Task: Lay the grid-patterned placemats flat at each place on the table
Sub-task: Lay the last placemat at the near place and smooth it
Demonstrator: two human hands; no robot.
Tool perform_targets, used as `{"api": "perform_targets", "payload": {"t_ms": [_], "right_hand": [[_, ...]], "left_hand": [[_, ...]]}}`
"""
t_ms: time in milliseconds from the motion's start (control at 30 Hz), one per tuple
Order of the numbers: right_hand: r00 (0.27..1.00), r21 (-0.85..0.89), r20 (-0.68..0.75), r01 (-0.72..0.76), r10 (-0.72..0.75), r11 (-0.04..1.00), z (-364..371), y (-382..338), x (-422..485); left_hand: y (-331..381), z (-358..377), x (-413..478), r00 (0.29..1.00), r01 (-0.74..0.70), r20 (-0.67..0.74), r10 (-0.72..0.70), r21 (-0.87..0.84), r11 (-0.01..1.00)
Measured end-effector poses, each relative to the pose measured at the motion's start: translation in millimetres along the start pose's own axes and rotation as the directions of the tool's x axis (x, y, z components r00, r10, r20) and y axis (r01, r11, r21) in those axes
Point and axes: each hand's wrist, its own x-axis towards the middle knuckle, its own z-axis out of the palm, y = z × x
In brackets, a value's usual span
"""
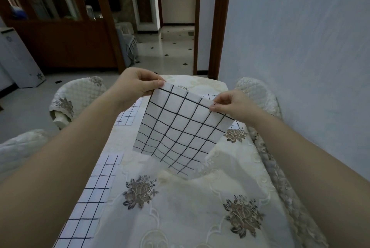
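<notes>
Looking down at the table (pixel 180 217), it's got a cream cloth with embroidered flowers all over it. Chairs in quilted covers sit at the table's far-left corner (pixel 78 97), its far-right corner (pixel 258 91) and along its near-left side (pixel 20 147). The near-left placemat (pixel 90 197) lies flat on the table's left edge, and the far-left placemat (pixel 129 115) lies flat further up that same edge. Bits of more grid mats peek out on the table's right side (pixel 235 127) and far end (pixel 208 95), mostly hidden. The held placemat (pixel 180 127) hangs tilted in the air over the middle of the table, not touching it. The left hand (pixel 138 85) pinches its top left corner between thumb and curled fingers. The right hand (pixel 234 105) pinches the top edge a bit in from the right corner, same way.
</notes>
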Motion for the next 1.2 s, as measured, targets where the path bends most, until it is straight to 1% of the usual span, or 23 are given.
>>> {"api": "perform_targets", "payload": {"t_ms": [200, 400, 533, 667, 733, 800, 933, 1000, 1100, 1200], "right_hand": [[0.992, 0.074, -0.068, -0.104, 0.110, 0.992, -17.9, 36.2, -12.9], [0.983, 0.186, -0.124, -0.113, 0.138, 0.976, -32.4, 46.2, -12.5], [0.982, 0.190, -0.125, -0.115, 0.141, 0.975, -32.4, 50.7, 3.1], [0.988, 0.229, -0.050, -0.131, 0.146, 0.965, -15.0, 52.0, 22.6], [0.993, 0.239, -0.016, -0.107, 0.114, 0.965, -0.6, 48.1, 31.7], [0.999, 0.221, 0.007, -0.043, 0.043, 0.974, 15.2, 36.9, 41.0], [0.988, 0.126, 0.066, 0.127, -0.136, 0.984, 39.3, -5.4, 61.0], [0.973, 0.059, 0.113, 0.194, -0.199, 0.979, 46.7, -25.3, 68.2], [0.963, 0.034, 0.160, 0.216, -0.219, 0.976, 51.3, -38.8, 75.5], [0.966, 0.055, 0.171, 0.187, -0.194, 0.981, 50.1, -36.8, 79.1]], "left_hand": [[-13.0, -4.8, 4.0, 0.997, 0.009, -0.077, -0.009, 0.000, 1.000], [-34.6, -3.4, 16.0, 0.989, 0.057, -0.138, -0.061, -0.028, 0.998], [-40.0, 0.6, 26.8, 0.987, 0.074, -0.141, -0.079, -0.042, 0.996], [-37.8, 4.9, 34.3, 0.994, 0.063, -0.090, -0.060, 0.037, 0.997], [-37.0, 4.6, 37.8, 0.997, 0.063, -0.047, -0.060, 0.074, 0.995], [-34.1, 6.2, 39.0, 0.998, 0.062, 0.007, -0.063, 0.085, 0.994], [-28.3, 12.3, 40.6, 0.995, 0.016, 0.090, -0.031, 0.162, 0.987], [-26.1, 12.8, 41.5, 0.993, -0.015, 0.120, -0.013, 0.225, 0.974], [-22.6, 12.6, 40.7, 0.993, -0.046, 0.118, 0.013, 0.282, 0.958], [-19.9, 10.8, 39.2, 0.997, -0.038, 0.078, 0.019, 0.244, 0.969]]}}
